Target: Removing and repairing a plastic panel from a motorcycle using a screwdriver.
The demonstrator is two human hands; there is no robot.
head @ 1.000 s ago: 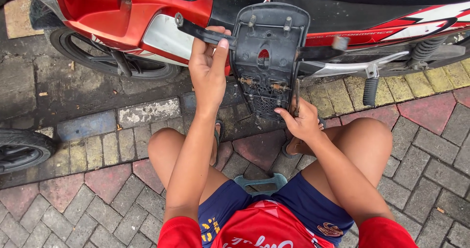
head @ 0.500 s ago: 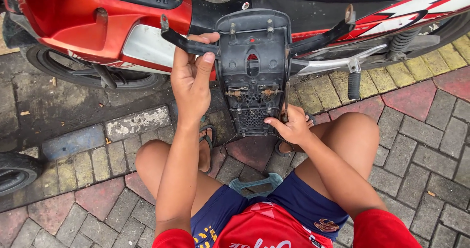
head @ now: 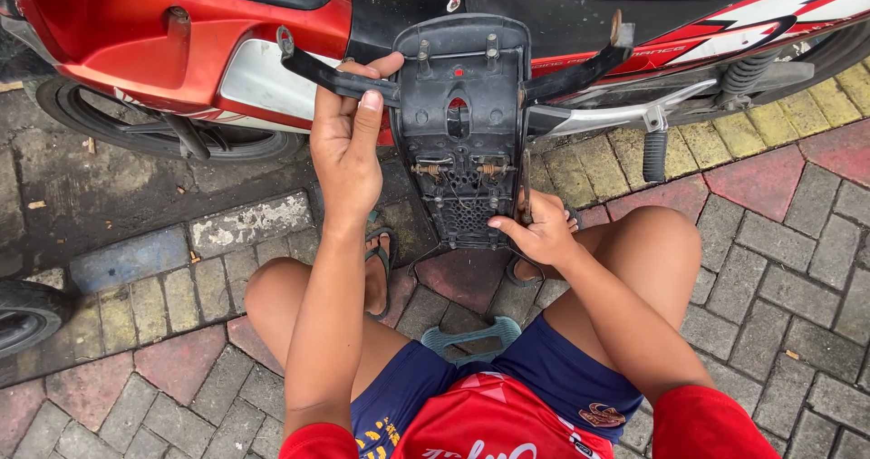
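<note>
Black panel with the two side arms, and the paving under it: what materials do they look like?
Black panel: looks like moulded plastic, matte, judging by its ribbing, grille holes and dusty dull surface; the left hand grips its side arm and the right hand its lower edge. The small fasteners near its top look metal, but that is unclear. Paving: apparently concrete block, rough, in worn red, yellow and grey.

The seat base [head: 464, 133] stands in front of your knees, with the motorcycle [head: 181, 33] behind it. Your left hand [head: 349, 142] grips its left arm; your right hand [head: 539, 232] holds its lower right edge, above the stool [head: 471, 337].
</note>
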